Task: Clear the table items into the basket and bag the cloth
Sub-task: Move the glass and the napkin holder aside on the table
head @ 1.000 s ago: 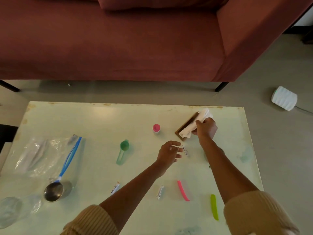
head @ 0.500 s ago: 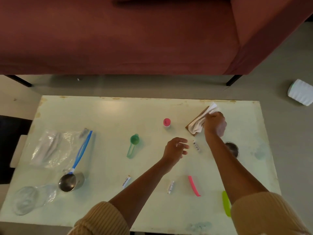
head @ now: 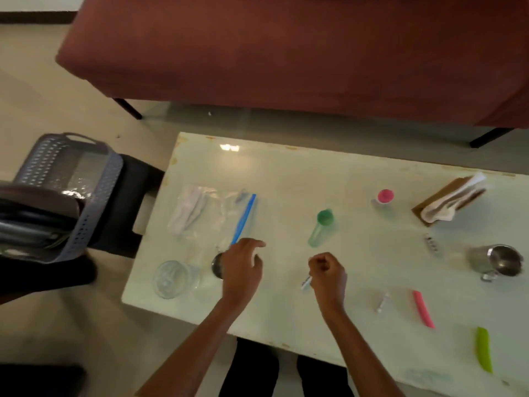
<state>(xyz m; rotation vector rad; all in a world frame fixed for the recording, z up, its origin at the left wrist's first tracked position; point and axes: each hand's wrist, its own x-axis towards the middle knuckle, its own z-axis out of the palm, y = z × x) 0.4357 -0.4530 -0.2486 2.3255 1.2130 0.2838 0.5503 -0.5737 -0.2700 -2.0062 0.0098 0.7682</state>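
A grey perforated basket stands on a dark stool left of the pale table. My left hand hovers with fingers apart over the bowl of a blue-handled spoon, which lies on a clear zip bag. My right hand is curled in a fist, its fingers closed on one end of a small white packet. The white cloth lies folded on a brown board at the far right, away from both hands.
On the table lie a clear glass, green scoop, pink-capped bottle, steel cup, two small packets, a pink stick and a green stick. A red sofa stands beyond.
My right hand let go of the cloth and came left to the small white packet. My left hand moved left to the spoon. The view swung left, bringing the basket into sight.
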